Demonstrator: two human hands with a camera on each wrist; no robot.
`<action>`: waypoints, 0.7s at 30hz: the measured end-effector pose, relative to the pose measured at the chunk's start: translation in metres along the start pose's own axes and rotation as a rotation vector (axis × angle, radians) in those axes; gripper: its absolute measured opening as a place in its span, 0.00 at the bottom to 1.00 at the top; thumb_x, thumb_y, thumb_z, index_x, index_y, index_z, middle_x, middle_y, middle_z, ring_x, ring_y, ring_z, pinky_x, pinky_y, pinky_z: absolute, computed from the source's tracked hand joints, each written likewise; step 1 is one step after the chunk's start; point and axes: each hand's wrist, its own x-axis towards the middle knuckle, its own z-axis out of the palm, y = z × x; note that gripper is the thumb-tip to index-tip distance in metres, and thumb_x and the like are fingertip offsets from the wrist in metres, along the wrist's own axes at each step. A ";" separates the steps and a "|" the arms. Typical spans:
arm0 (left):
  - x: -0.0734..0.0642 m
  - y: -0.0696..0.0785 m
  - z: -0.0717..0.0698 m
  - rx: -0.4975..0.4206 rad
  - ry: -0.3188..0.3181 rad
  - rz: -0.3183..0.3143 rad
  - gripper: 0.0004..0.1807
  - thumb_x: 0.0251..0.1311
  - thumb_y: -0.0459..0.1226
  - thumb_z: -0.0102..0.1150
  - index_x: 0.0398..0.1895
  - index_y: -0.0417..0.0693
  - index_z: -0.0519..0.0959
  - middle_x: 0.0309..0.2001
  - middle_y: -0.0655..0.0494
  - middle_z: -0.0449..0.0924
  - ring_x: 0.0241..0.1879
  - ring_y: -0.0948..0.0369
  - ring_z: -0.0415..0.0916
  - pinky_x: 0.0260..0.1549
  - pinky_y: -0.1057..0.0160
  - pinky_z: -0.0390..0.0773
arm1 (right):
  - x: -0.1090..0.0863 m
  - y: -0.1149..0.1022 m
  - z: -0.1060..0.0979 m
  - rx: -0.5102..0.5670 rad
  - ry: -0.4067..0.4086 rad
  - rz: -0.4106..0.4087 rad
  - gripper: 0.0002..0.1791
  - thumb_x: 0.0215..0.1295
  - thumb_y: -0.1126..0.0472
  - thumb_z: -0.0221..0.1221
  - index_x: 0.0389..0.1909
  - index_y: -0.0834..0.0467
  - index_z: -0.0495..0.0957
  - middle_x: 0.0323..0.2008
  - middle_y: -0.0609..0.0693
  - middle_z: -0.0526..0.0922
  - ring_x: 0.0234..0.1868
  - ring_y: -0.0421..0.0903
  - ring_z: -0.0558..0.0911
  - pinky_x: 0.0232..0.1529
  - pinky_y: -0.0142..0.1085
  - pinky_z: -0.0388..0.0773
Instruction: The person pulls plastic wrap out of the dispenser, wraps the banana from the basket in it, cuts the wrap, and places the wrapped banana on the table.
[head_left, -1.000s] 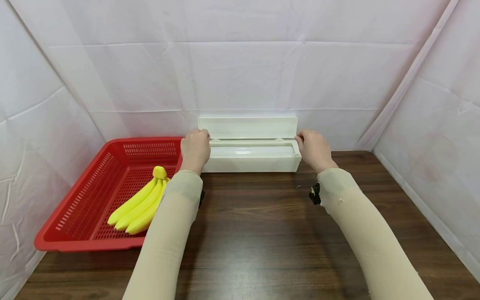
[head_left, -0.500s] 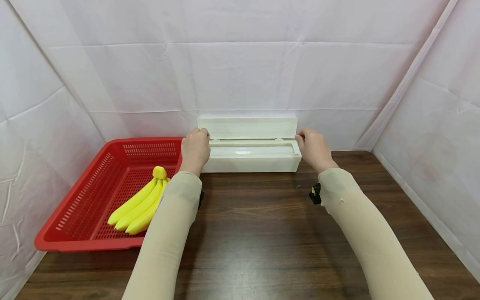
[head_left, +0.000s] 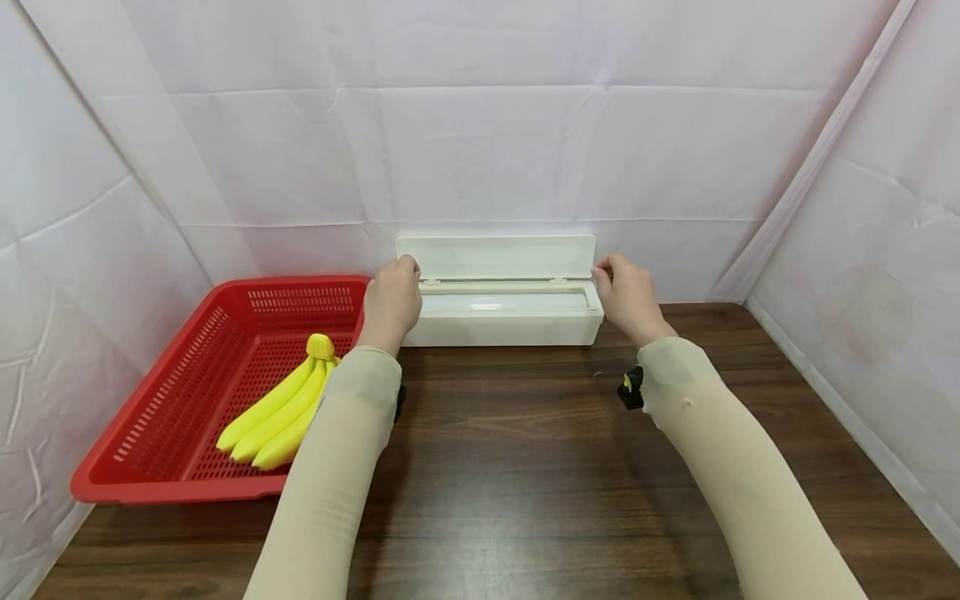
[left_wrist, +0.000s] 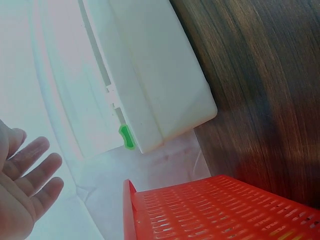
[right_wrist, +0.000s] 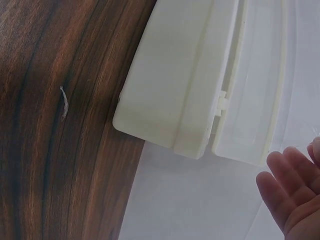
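A long white cling film dispenser (head_left: 498,327) stands at the table's back, its lid (head_left: 495,257) raised against the white sheet. Through its top window shows a pale roll (head_left: 487,302). My left hand (head_left: 392,300) is at the dispenser's left end and my right hand (head_left: 628,293) at its right end, each with thumb and index finger together. Faint creases of clear film run to the right fingertips in the right wrist view; the film is otherwise hard to see. The remaining fingers (left_wrist: 42,172) of the left hand are loosely bent. A green piece (left_wrist: 127,137) sits at the dispenser's left end.
At the left stands a red perforated basket (head_left: 138,408) with a bunch of yellow bananas (head_left: 281,408) inside, partly behind the left sleeve. A small whitish scrap (right_wrist: 64,102) lies on the dark wooden table (head_left: 495,467). White sheets enclose the back and sides.
Both hands have risen very slightly, beside the dispenser's ends. The dispenser, basket and bananas stay where they were.
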 end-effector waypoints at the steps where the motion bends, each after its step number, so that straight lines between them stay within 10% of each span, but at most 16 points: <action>1: 0.000 0.000 0.000 -0.005 -0.008 -0.003 0.10 0.70 0.36 0.43 0.44 0.39 0.73 0.39 0.42 0.78 0.41 0.46 0.77 0.41 0.50 0.77 | 0.000 0.000 0.000 0.007 -0.002 0.002 0.17 0.73 0.56 0.45 0.50 0.65 0.71 0.43 0.62 0.79 0.39 0.56 0.77 0.40 0.48 0.73; 21: 0.000 -0.006 -0.003 -0.205 -0.118 -0.015 0.13 0.73 0.38 0.35 0.48 0.39 0.67 0.42 0.42 0.73 0.43 0.46 0.74 0.45 0.50 0.73 | -0.002 -0.005 -0.002 0.166 -0.004 0.064 0.15 0.73 0.55 0.45 0.46 0.64 0.70 0.41 0.60 0.77 0.37 0.52 0.74 0.37 0.42 0.69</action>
